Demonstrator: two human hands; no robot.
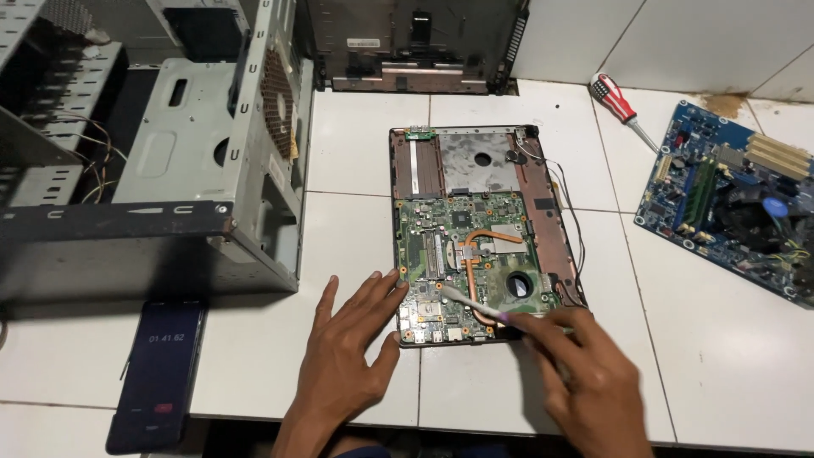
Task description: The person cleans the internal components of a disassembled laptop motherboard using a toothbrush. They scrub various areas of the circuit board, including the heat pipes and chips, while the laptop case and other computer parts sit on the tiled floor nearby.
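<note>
An opened laptop base (543, 212) lies on the white tiled surface, its green circuit board (441, 229), copper heat pipe (471, 267) and round fan (519, 285) exposed. My left hand (348, 356) rests flat on the tiles, fingers spread, fingertips touching the base's left edge. My right hand (585, 377) grips a thin pale tool (462, 298), like a small brush, whose tip touches the board near the heat pipe.
An open grey desktop case (170, 170) stands at left. A dark phone (159, 373) with a lit screen lies at the front left edge. A red-handled screwdriver (617, 100) and a blue motherboard (729, 199) lie at right. Another dark chassis (415, 42) leans at the back.
</note>
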